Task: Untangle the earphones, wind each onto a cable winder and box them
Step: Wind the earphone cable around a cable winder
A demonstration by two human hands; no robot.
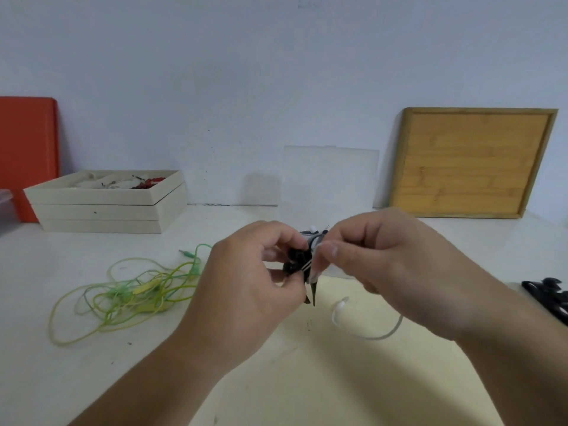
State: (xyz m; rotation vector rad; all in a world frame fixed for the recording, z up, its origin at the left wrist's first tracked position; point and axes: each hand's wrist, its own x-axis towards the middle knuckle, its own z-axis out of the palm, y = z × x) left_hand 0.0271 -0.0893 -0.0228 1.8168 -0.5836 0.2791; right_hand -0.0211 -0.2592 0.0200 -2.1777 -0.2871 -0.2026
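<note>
Recorded above the desk [92,379], both grips raised and almost meeting.

Left grip [246,272]: clenched round a black cable winder [295,261], fingers curled over its near side.

Right grip [378,259]: pinching the white earphone cable [314,256] between thumb and forefinger, right against the winder's right edge. White turns lying across the winder between the two grips.

Below the right grip: a loose white loop [368,336] lying curved on the desk, with a white end piece [341,302], kind not discernible.

Left of the left grip, well apart: green earphones [129,293] in a tangled heap on the desk.

Beyond that grip and further left: stacked pale boxes [107,207], the top one open.

Far right of the right grip, at the frame edge: spare black winders [550,296].

Behind the right grip: wooden tray [473,161] leaning on the wall.
</note>
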